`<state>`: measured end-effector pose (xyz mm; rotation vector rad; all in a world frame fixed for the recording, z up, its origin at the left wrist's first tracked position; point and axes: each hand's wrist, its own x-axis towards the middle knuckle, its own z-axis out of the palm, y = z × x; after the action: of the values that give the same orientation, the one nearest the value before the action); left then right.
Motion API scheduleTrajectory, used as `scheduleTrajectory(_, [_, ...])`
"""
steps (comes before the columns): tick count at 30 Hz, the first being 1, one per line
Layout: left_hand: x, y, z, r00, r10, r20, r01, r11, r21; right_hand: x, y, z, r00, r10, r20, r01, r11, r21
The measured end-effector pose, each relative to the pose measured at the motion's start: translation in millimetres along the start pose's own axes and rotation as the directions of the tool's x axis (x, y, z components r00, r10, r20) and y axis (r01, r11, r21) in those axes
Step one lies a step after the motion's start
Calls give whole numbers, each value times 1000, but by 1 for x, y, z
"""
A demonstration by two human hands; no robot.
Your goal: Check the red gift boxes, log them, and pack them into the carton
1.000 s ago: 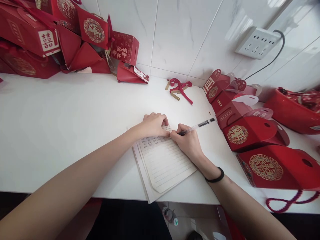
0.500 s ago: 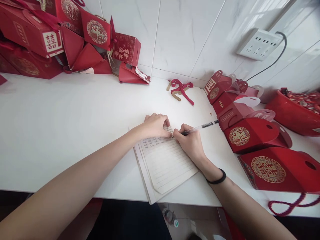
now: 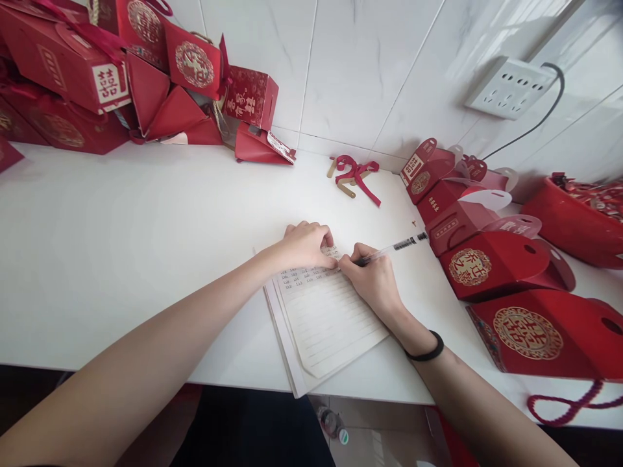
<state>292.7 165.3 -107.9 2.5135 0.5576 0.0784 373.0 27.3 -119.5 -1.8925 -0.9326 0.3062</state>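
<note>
A lined notebook point(image 3: 335, 324) lies tilted on the white table, with rows of small handwriting across the upper part of its page. My right hand point(image 3: 372, 279) pinches a clear pen point(image 3: 396, 248) with a black grip, its tip down near the written lines and its back end slanting up to the right. The exact tip is hidden by my fingers. Across the top of the page rests my left hand point(image 3: 309, 245), fingers loosely bent, thumb apart from the index finger, holding nothing. It covers part of the writing.
Red gift boxes point(image 3: 528, 331) line the table's right side, beside a red bowl point(image 3: 569, 224) of small wrapped items. More red boxes point(image 3: 111, 78) are piled back left. A red ribbon point(image 3: 357, 174) lies near the tiled wall, below a white power socket point(image 3: 511, 87).
The whole view has shifted slightly, so things appear a little farther right. Both hands keep nearly the same pose on the notebook, and the pen stays in my right hand.
</note>
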Motion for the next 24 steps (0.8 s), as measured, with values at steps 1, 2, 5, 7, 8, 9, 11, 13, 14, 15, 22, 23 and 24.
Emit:
scheduleTrajectory(1, [0, 0, 0, 1000, 3, 1, -3, 1000, -1, 0, -1, 0, 1000, 3, -19, -3, 1000, 4])
scheduleTrajectory(2, [0, 0, 0, 1000, 7, 1, -7, 1000, -3, -1, -1, -1, 999, 11, -50, -10, 1000, 14])
scheduleTrajectory(5, [0, 0, 0, 1000, 12, 10, -12, 1000, -5, 2, -2, -4, 988, 50, -144, -41, 997, 66])
scheduleTrajectory(7, [0, -1, -2, 1000, 10, 15, -10, 1000, -4, 7, 0, -7, 984, 62, -166, -48, 995, 90])
scheduleTrajectory(8, [-1, -1, -2, 1000, 9, 17, -9, 1000, -2, 9, 1, -8, 983, 67, -172, -50, 994, 100])
scheduleTrajectory(9, [-2, -1, -3, 1000, 12, 18, -12, 1000, 0, 12, 3, -9, 981, 73, -179, -54, 992, 110])
scheduleTrajectory(11, [-4, 1, -2, 1000, 25, 12, -25, 1000, -6, 17, 8, -12, 977, 98, -189, -72, 988, 137])
scheduleTrajectory(13, [-6, 4, 0, 999, 45, -3, -45, 999, -31, 20, 13, -15, 975, 120, -185, -93, 985, 148])
scheduleTrajectory(14, [-7, 4, 1, 998, 57, -7, -58, 997, -48, 21, 15, -16, 975, 129, -179, -104, 985, 140])
scheduleTrajectory(15, [-8, 4, 1, 998, 69, -14, -69, 997, -43, 21, 18, -17, 979, 137, -149, -119, 985, 126])
scheduleTrajectory(22, [-24, -55, -79, 980, 13, -200, -22, 999, -39, 24, 25, -14, 981, 182, -65, -180, 983, 34])
scheduleTrajectory(23, [-34, -69, -103, 951, -38, -307, 42, 999, 7, 25, 27, -14, 985, 158, -75, -158, 987, 6])
scheduleTrajectory(24, [-48, -84, -127, 899, -94, -428, 122, 992, 38, 26, 30, -14, 988, 121, -101, -124, 992, -22])
